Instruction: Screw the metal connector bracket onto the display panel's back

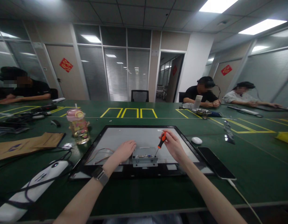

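A flat display panel [116, 133] with a grey back and black frame lies on the table before me. Near its front edge sits a metal bracket [145, 160] with small electronic parts on it. My right hand [173, 143] grips an orange and black screwdriver [162, 140], tilted, its tip at the right end of the bracket. At the bracket's left side, my left hand [125, 151] rests palm down with fingers laid forward; the fingertips are partly hidden. Thin wires [100, 153] run across the panel to the left of my left hand.
On the left are a pink-lidded bottle [78, 126], a brown paper bag [29, 144] and a white power strip [34, 189] with cables. A phone [216, 163] on a cable and a white case [196, 140] lie right. Several people sit across the green table [258, 158].
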A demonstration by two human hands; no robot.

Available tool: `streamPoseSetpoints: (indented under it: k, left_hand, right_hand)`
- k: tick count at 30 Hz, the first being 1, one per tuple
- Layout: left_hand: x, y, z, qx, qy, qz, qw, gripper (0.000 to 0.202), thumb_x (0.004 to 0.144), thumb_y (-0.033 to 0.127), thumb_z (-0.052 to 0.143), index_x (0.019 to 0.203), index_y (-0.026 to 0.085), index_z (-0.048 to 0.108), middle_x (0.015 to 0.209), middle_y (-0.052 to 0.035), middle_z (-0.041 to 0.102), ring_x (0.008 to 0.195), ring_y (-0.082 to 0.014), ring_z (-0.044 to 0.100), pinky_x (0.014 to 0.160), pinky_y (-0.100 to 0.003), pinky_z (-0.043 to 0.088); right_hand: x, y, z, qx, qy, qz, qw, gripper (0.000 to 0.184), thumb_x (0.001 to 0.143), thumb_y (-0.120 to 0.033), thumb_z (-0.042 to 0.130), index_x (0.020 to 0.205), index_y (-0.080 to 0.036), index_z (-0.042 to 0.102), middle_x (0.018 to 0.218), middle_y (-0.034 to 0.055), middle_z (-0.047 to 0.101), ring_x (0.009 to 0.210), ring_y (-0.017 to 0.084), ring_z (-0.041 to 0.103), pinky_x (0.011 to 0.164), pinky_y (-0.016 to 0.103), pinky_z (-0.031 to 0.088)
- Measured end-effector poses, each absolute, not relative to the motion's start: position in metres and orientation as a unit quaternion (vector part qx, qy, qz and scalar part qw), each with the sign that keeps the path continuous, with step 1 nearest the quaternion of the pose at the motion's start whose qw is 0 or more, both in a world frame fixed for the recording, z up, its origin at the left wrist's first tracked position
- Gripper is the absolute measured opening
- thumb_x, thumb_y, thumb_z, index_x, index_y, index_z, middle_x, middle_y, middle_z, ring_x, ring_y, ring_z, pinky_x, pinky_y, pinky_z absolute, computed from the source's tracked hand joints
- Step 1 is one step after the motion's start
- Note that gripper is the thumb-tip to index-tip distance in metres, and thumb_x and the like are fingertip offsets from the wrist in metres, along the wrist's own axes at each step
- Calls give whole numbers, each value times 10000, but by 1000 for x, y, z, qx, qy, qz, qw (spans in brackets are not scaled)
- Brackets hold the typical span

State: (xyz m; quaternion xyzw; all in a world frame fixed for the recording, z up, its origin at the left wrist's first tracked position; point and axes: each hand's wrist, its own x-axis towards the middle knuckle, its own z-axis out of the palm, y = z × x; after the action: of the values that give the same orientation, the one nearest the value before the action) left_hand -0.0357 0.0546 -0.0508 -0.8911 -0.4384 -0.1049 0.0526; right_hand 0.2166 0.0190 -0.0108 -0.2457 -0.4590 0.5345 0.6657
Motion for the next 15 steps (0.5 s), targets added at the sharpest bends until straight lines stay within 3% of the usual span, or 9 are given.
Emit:
streamPoseSetpoints:
  k: [5, 12, 15]
  left_hand:
    - [-36, 56, -54, -892, -434, -114, 51, 337, 936, 210, 290, 1142, 120, 540, 1223, -129, 555, 1143, -205, 507, 963, -365, 397]
    - [-38, 57, -56, -895, -429, -110, 53, 345, 936, 210, 276, 1144, 118, 535, 1237, -131, 543, 1148, -205, 501, 960, -366, 397]
    - [-38, 58, -56, -892, -434, -117, 44, 351, 939, 219, 266, 1137, 124, 539, 1230, -129, 549, 1139, -196, 510, 960, -365, 398]
  right_hand:
    - [216, 17, -8, -227, -456, 560, 653, 230, 740, -353, 650, 942, -243, 668, 851, 30, 669, 849, 198, 606, 884, 406, 412]
    - [217, 20, -13, -233, -443, 554, 665, 133, 703, -326, 690, 812, -249, 690, 813, -3, 636, 783, 151, 572, 882, 375, 434]
    - [217, 19, -12, -232, -448, 566, 652, 193, 726, -342, 669, 896, -250, 678, 799, 5, 643, 775, 162, 584, 878, 389, 431]
